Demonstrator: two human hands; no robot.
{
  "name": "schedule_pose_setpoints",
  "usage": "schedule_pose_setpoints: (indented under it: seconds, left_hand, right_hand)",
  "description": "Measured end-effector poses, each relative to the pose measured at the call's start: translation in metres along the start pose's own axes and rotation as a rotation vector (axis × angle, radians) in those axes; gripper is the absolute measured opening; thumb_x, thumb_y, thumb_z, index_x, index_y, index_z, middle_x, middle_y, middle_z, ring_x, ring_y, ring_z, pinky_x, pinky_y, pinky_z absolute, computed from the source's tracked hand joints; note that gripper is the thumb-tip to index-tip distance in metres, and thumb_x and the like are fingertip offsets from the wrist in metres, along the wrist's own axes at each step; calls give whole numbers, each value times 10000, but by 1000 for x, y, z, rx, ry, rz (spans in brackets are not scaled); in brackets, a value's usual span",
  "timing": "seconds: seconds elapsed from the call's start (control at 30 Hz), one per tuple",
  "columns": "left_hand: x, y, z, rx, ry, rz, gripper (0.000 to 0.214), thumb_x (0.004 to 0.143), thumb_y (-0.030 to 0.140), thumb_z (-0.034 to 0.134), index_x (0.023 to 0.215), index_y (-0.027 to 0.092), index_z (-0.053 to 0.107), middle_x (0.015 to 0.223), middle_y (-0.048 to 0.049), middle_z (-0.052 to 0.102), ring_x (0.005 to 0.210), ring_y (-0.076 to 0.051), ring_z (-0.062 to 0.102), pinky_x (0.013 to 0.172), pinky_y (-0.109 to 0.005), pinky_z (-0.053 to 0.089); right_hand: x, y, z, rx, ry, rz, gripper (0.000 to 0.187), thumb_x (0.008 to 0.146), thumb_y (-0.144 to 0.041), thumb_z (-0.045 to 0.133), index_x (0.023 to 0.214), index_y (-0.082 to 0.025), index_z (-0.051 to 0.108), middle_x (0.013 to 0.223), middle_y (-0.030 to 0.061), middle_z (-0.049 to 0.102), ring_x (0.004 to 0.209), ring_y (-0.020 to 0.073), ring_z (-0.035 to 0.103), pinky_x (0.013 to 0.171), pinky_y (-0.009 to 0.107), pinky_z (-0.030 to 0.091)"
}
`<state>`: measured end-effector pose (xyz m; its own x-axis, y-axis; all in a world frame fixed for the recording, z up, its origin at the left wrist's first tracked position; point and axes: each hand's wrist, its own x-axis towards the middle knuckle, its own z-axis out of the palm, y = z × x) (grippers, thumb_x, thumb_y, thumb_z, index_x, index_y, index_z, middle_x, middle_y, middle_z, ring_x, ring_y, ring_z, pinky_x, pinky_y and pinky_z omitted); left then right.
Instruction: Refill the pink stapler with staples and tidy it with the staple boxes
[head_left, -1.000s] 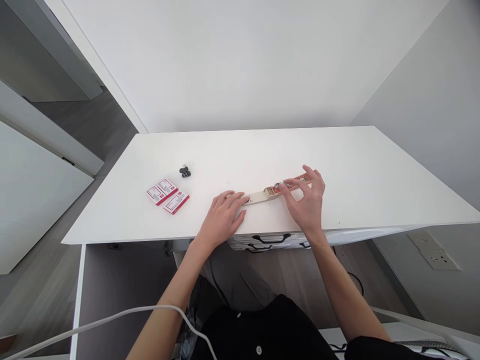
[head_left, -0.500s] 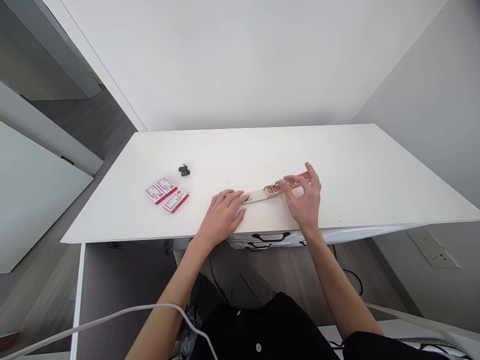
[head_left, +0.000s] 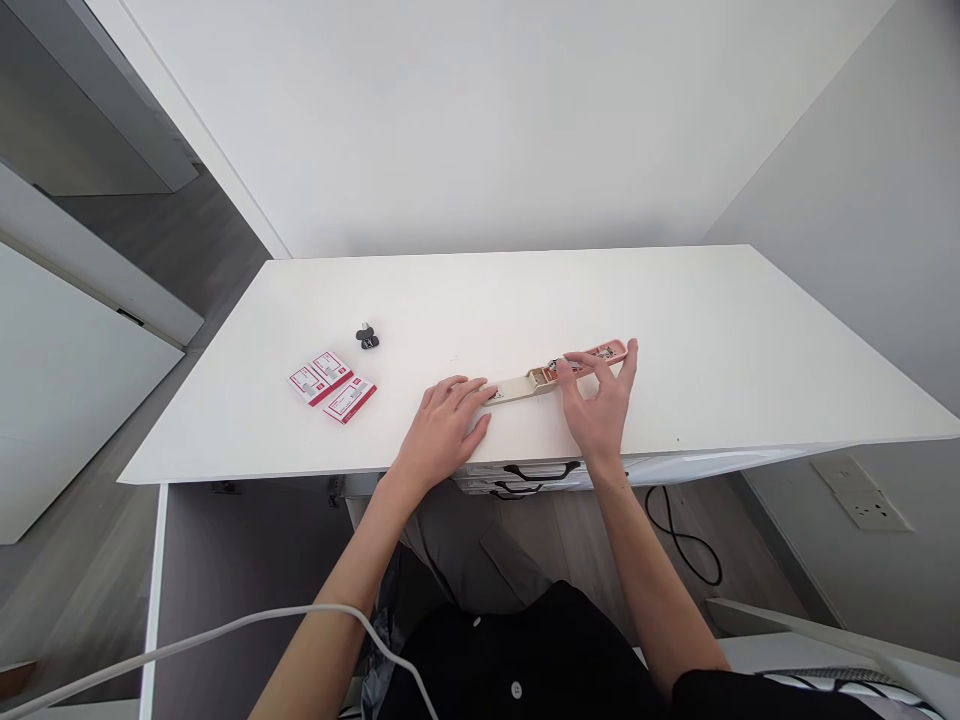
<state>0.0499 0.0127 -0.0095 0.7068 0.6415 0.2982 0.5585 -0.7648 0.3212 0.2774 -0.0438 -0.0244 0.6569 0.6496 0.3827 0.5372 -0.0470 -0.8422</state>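
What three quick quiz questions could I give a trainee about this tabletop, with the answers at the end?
1. True or false: the right hand has fingers at the pink tray-like part.
2. Multiple choice: on the white tabletop, what lies just beyond the red-and-white cards and a little to their right?
A) a mug
B) a small dark item
C) a pair of scissors
3. Fill in the blank: the fingers of the ____ hand rest at the outer end of the cream strip.

Key: 1. True. 2. B. 3. Left, as in the left hand.
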Motion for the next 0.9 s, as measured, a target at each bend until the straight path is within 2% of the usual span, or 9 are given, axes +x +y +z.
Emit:
schedule_pose_setpoints:
  seconds: [0.33, 0.7, 0.9]
  left_hand:
    - [0, 0, 0, 11, -1, 5, 423, 1104, 341, 457, 1502, 250, 568, 1553, -70, 609, 1443, -294, 490, 1187, -511, 442]
    - [0, 0, 0, 17, -6, 5, 425, 1109, 344, 447, 1507, 247, 560, 1559, -67, 605, 1442, -292, 488, 1185, -505, 438]
    - [1, 1, -1, 12, -10, -2, 427, 1106, 345, 448, 1506, 249, 564, 1555, -71, 608, 1445, -296, 489, 1188, -513, 437]
  right_hand:
    - [0, -5, 0, 17, -30, 65, 405, 973, -563, 681, 1184, -232, 784, 1798, 136, 153, 1672, 372, 137, 1295, 575, 273]
    - [0, 0, -3, -4, -53, 17, 446, 994, -597, 633, 1223, -242, 776, 1772, 162, 203, 1662, 386, 175, 1266, 617, 309]
    - [-2, 1, -9, 7, -78, 0, 445, 1064, -558, 515, 1311, -269, 747, 1766, 148, 222, 1663, 367, 195, 1261, 634, 329]
